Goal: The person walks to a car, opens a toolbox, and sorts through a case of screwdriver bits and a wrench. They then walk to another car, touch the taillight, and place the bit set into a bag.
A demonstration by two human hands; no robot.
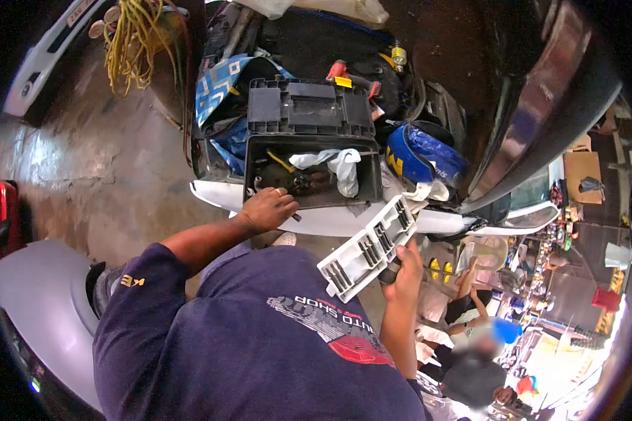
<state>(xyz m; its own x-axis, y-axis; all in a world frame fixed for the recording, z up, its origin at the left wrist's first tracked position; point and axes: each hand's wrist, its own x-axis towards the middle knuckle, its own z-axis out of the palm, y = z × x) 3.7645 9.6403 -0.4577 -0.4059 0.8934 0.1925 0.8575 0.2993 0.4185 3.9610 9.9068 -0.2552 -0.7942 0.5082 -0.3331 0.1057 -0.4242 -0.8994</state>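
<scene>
My right hand [404, 272] grips a white plastic tray [321, 266] by its edge. Dark, slim metal pieces sit in groups in the tray's slots, too small to name. A dark rounded piece [389, 271] shows by my fingers. My left hand [268, 208], with a ring on one finger, is curled at the front rim of a black toolbox [377, 186]. A small dark end [297, 217] pokes out near its fingertips; what it belongs to is hidden. Inside the open toolbox lie a white cloth [344, 170], a yellow-handled tool [281, 161] and darker tools.
The toolbox stands in a car's open trunk behind a white bumper [316, 219]. Around it are a blue bag [424, 154], a red tool [337, 70] and a patterned cloth [221, 88]. Yellow cord [130, 45] hangs at left. Another person [474, 372] is at lower right.
</scene>
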